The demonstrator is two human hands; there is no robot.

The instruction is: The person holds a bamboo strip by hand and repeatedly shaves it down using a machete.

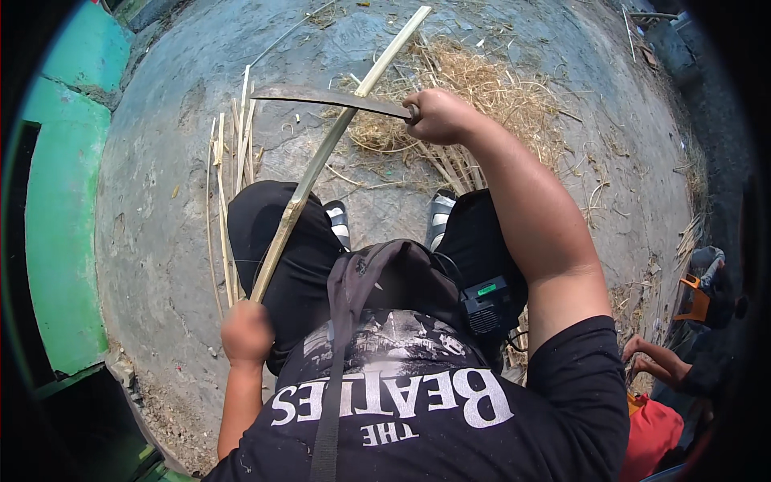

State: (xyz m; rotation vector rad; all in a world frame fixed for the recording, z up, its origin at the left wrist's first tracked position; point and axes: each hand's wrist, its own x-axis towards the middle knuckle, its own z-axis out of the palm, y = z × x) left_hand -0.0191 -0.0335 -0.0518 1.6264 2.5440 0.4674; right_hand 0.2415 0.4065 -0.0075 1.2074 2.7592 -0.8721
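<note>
My left hand (247, 331), slightly blurred, is closed around the near end of a long pale bamboo strip (321, 153). The strip slants up and away to the right, passing over my left knee. In my right hand (442, 115), held out ahead, is the handle of a machete (305, 95). Its long, slightly curved blade points left and crosses the strip on its far half. Whether the edge has bitten into the bamboo cannot be made out.
A heap of thin shavings (498, 104) lies on the concrete ground beyond my feet. Several narrow strips (221, 185) lie to my left, near a green wall (68, 217). At the lower right, another person's hand (634, 349) shows beside red cloth (652, 430).
</note>
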